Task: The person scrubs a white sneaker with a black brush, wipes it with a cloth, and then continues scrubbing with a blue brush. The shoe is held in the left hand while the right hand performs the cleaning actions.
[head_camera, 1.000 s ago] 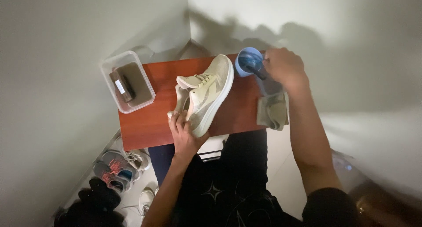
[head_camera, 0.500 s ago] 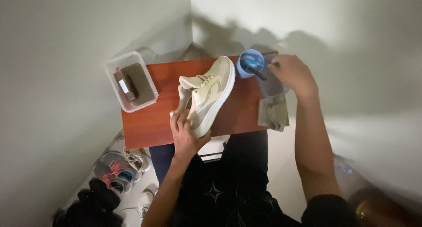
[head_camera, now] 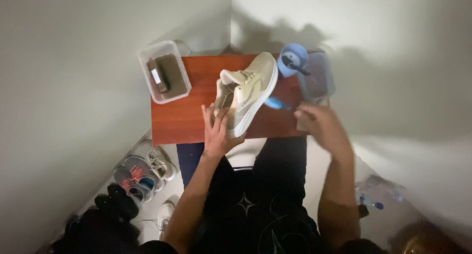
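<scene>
- A pale beige sneaker [head_camera: 248, 93] lies on its side across the middle of a small reddish-brown desk [head_camera: 182, 121], toe toward the far edge, heel near the front edge.
- It looks light and soft in the upper, with a firmer rubber sole; the heel collar and the sole edge seem the surest places to take it.
- The left hand [head_camera: 218, 132] reaches up from the front edge, fingers spread and pressed flat on the heel and opening, pinning the shoe rather than wrapping it.
- The right hand [head_camera: 320, 125] hangs over the front right corner, wrist bent, its grip closed on a small blue-handled brush [head_camera: 276, 104] that points at the sole; motion blur hides the finger detail.
- A blue round tub [head_camera: 293, 60] sits at the far right corner, beside a grey cloth [head_camera: 318, 74].
- A clear plastic box [head_camera: 163, 71] holding dark items overhangs the far left corner.
- Several shoes [head_camera: 142, 173] lie on the floor below the left edge.
</scene>
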